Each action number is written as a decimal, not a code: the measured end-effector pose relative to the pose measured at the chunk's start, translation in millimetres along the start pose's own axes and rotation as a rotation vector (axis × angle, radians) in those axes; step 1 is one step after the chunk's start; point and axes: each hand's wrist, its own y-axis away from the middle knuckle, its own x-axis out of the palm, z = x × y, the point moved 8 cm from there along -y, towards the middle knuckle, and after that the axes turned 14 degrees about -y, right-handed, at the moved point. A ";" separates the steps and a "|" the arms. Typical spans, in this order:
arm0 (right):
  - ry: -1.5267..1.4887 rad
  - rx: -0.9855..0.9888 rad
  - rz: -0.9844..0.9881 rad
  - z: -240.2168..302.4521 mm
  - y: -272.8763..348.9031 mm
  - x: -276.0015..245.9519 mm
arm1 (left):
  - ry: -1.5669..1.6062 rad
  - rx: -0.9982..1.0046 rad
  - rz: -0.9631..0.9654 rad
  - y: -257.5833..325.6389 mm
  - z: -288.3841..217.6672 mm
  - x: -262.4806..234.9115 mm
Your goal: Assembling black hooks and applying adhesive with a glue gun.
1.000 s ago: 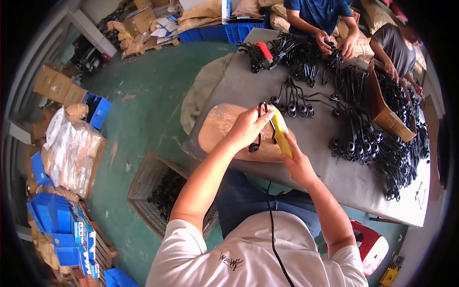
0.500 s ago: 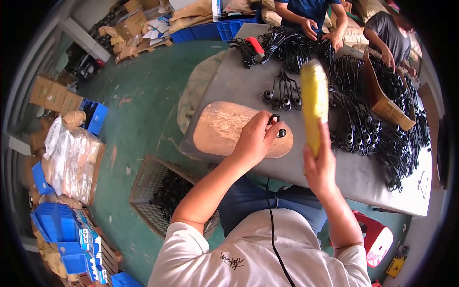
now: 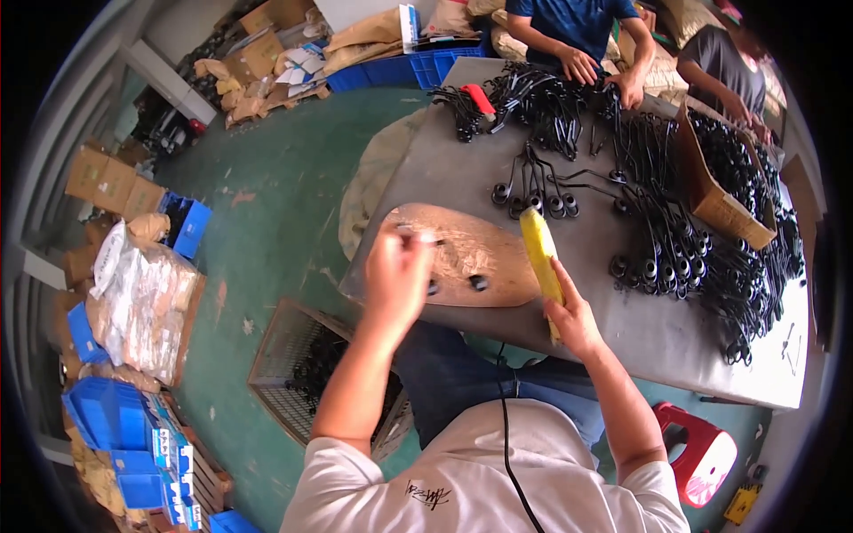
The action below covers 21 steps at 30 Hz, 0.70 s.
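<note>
Head view: the left hand point(image 3: 395, 275) is over the left part of an oblong wooden board point(image 3: 498, 253) with rounded corners, which lies on a grey tabletop point(image 3: 631, 333). Its fingers are curled, with a dark piece at the fingertips, but motion blur hides the hand's exact shape, and I cannot tell whether they pinch that piece. To its right on the board is a small black ring-shaped end point(image 3: 478, 282); another dark bit shows right against the hand's edge, partly hidden by it.

The right hand point(image 3: 573, 315) grips a long yellow bar point(image 3: 540, 249) near its lower end, with the thumb and fingers closed around it. The bar tilts, its upper end leaning left, and crosses the right end of the board in the view; whether the 2 touch cannot be told.

Beyond the board lies a small group of black bent rods with eyelet ends point(image 3: 536, 200). More of these rods are heaped to the right, around an open cardboard box point(image 3: 733, 220) filled with black parts. At the far side, 1 co-worker in a blue shirt point(image 3: 569, 27) has both hands at a pile of black rods point(image 3: 555, 115), near a red handle point(image 3: 478, 99). A perforated crate point(image 3: 277, 360) holding black parts stands on the green floor point(image 3: 258, 213).
</note>
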 end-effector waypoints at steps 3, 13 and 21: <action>0.012 0.144 0.063 -0.2 4.8 -4.4 | -0.142 -0.172 -0.001 -5.8 22.9 -68.9; 0.249 -0.033 0.189 7.9 2.3 16.6 | -0.611 -0.069 0.091 -17.3 77.4 -81.9; 0.373 -0.176 0.205 7.6 2.2 26.4 | 0.008 -0.002 0.394 -92.4 -5.9 179.1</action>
